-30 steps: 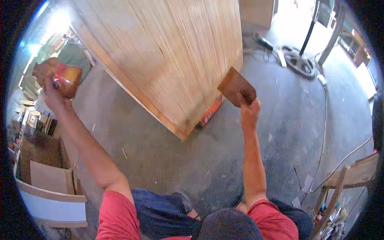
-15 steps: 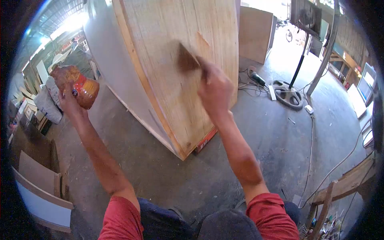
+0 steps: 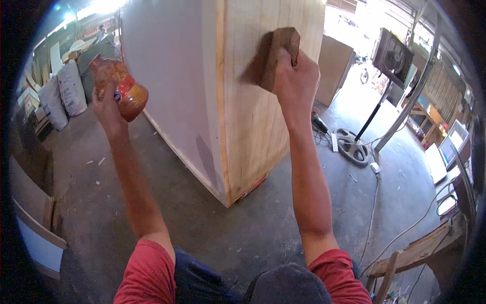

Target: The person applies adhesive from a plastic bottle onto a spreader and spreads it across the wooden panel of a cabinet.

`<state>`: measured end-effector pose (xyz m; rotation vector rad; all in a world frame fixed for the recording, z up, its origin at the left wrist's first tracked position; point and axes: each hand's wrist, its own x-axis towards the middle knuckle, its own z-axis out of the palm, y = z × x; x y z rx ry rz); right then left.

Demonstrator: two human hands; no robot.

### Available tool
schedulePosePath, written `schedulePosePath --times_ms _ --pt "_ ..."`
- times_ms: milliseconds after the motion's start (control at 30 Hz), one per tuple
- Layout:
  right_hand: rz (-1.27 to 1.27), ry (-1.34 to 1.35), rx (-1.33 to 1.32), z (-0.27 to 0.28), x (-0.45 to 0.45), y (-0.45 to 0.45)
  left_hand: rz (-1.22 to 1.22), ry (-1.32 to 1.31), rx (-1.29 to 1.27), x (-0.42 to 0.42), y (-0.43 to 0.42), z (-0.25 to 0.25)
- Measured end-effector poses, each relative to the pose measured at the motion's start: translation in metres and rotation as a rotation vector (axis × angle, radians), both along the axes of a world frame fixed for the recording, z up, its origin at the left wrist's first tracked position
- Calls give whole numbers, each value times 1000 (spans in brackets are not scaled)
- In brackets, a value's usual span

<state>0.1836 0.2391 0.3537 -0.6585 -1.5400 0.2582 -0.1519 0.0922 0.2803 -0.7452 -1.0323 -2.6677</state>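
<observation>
While the right hand (image 3: 299,76) works up at the wooden face (image 3: 255,126) of a big box-like cabinet, I see it clamped on a brown-stained putty spreader (image 3: 287,39), the thumb laid across the flat blade. That grip probably lets the person steer the blade's angle and lean on it. The spreader's far edge lies at the wood or just off it; a dark patch beside it, likely shadow, keeps me from telling whether they touch.

Well apart from it, out to the side, the left hand (image 3: 107,107) is closed around a cut-open plastic container (image 3: 134,100) with a red and yellow label and brown residue inside. It tilts, ragged mouth up and to the left, near the cabinet's pale side panel (image 3: 167,66) but in front of it, presumably so that its contents stay in and the blade has room to move.

Under the cabinet's lower edge a red object (image 3: 257,186) shows, perhaps a prop lifting the wood off the concrete floor (image 3: 202,233). Beyond, a pedestal fan (image 3: 394,57) stands off to the right, apart from the cabinet.
</observation>
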Motion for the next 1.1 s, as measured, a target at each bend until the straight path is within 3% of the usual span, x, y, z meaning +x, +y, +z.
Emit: schedulePosePath --times_ms 67,267,433,500,600,633,700,767,833,933,1100 --pt "127 43 17 13 -9 -7 -19 -19 18 4 0 1" --pt "174 -92 240 14 -17 -51 -3 -74 36 8 3 2" --pt "280 -183 217 -1 -5 -86 3 -33 28 7 2 2" --pt "451 -201 65 -8 3 -92 -19 -36 36 10 0 4" --pt "279 8 97 14 25 -54 -22 5 100 12 0 5" --pt "48 -59 127 31 34 -37 -17 10 109 11 -1 6" --pt "10 -25 191 52 25 -1 51 -23 46 9 -3 5" --pt "-184 -118 348 61 9 6 34 -3 35 0 -5 1" --pt "-50 -203 623 30 -16 21 12 17 21 -5 -1 -2" --pt "2 -220 668 0 -3 -17 9 -10 66 -7 3 -2" --pt "-180 -123 655 65 19 44 21 -31 46 -6 2 -5"
